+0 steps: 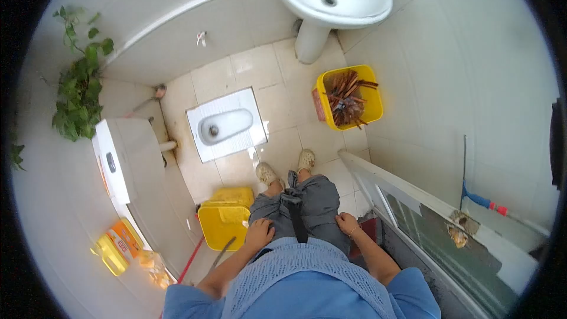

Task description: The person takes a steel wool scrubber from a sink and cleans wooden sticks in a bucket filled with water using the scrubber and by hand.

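My left hand (pixel 259 232) is at the left side of my grey trousers (pixel 319 201), its fingers curled against the cloth. On the other side, my right hand (pixel 347 223) is closed at the trouser edge, with a thin band on the wrist. A dark strap (pixel 297 215) hangs down the front between them. The trouser legs sit high, and bare shins show above my beige clogs (pixel 267 174). A yellow bin (pixel 223 224) stands beside my left hand. In front of my feet, a white squat toilet (pixel 227 124) is set into the tiled floor.
A yellow bin (pixel 373 97) of reddish-brown sticks stands ahead right, below a white pedestal sink (pixel 360 3). The door (pixel 413 212) is on my right. On the left are a white cistern (pixel 127 159), a yellow-orange package (pixel 121 245) and a trailing plant (pixel 80 91).
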A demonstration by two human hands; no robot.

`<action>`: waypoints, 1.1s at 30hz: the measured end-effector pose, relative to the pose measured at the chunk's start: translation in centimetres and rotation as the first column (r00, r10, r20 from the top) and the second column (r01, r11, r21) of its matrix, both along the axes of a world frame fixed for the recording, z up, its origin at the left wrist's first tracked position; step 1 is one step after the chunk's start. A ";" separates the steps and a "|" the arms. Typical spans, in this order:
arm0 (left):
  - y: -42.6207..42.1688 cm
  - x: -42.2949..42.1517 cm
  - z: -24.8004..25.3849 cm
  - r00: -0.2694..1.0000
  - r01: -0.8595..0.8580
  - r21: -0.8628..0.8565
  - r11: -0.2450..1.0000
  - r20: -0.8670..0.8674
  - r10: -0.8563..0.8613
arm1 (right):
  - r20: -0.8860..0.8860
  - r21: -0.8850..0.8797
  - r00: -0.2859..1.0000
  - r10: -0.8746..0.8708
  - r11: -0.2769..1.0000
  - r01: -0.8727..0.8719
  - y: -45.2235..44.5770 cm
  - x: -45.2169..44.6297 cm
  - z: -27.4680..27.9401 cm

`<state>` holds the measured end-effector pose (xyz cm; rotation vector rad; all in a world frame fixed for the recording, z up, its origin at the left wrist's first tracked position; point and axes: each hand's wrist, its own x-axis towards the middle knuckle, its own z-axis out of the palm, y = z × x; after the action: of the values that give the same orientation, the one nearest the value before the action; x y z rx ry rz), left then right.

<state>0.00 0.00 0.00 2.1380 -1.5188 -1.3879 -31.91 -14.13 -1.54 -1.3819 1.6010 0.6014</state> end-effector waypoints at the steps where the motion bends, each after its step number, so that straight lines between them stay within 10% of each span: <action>1: -2.2 1.0 -3.0 0.999 0.029 0.020 0.999 -0.044 -0.028 | 0.130 -0.080 0.989 0.070 0.995 -0.059 -1.6 0.6 -1.5; 2: -5.1 2.1 -6.1 0.995 0.061 0.031 0.998 -0.084 -0.058 | 0.249 -0.178 0.956 0.154 0.978 -0.111 -3.7 1.3 -3.2; 3: 0.6 1.9 3.4 0.996 0.078 0.113 0.990 -0.049 -0.073 | 0.312 -0.019 0.944 0.108 0.994 -0.108 2.6 0.3 6.2; 8: -8.1 2.1 0.2 0.971 0.181 0.118 0.976 -0.182 -0.158 | 0.405 0.108 0.912 -0.069 0.994 0.027 0.7 -3.3 17.0; 16: -24.7 3.0 4.0 0.991 -0.003 -0.057 0.998 -0.131 -0.005 | 0.275 -0.291 0.960 0.043 0.956 0.041 -16.1 2.3 18.1; 22: -32.8 5.4 6.0 0.945 -0.253 -0.153 0.955 -0.252 0.210 | 0.249 -0.755 0.845 0.474 0.641 -0.136 -33.7 10.4 22.3; 33: -62.4 15.0 13.6 0.695 -0.502 -0.123 0.856 -0.646 0.315 | 0.250 -0.908 0.889 0.383 0.411 0.079 -59.2 24.1 20.8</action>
<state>15.04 -62.35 13.59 1.4963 -0.8464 -1.3789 -7.82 -73.36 19.27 -2.2825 1.4262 -0.6408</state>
